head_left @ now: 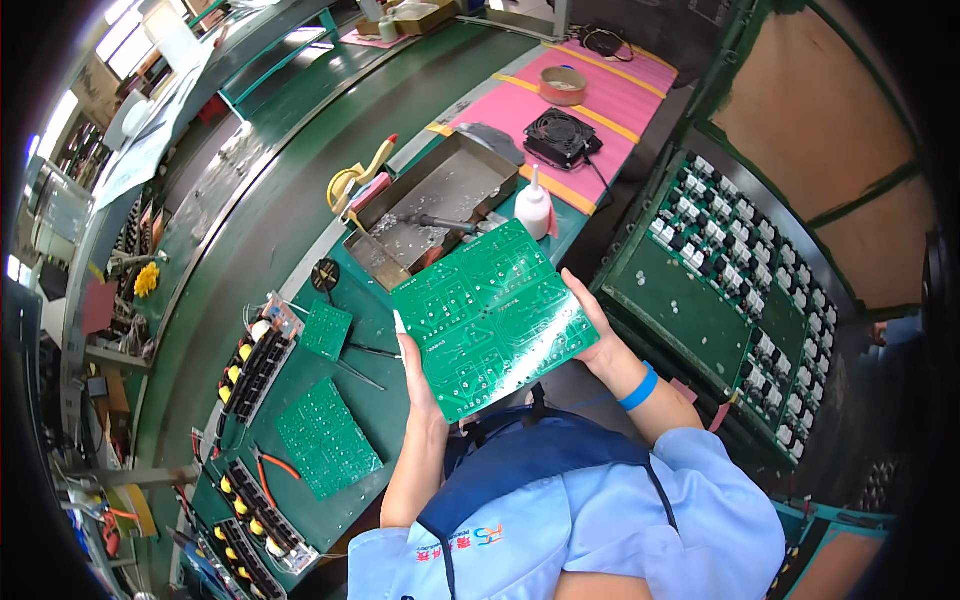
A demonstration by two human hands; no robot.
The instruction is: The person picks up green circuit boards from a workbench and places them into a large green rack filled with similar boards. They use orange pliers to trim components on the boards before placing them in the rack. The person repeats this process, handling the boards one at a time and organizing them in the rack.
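Note:
Between my two hands I hold up a large green circuit board [495,320], solder side facing me, with a bright glare across its lower right. My left hand [416,380] is closed on its left edge, thumb along the side. The opposite edge is in the grip of my right hand [597,325], with a blue band [638,387] on that wrist. Fingers under the board are hidden. A smaller green board [326,330] and a second large board [329,438] lie on the bench left of my left hand. Just beyond the held board is a white squeeze bottle [534,212].
A metal tray [480,165] with a soldering iron [436,222] stands behind the board. Orange-handled pliers [268,475] and assembled modules [255,372] lie at left. A black fan [561,138] sits on a pink mat [600,110]. At right, a rack [690,315] carries many white-and-black parts.

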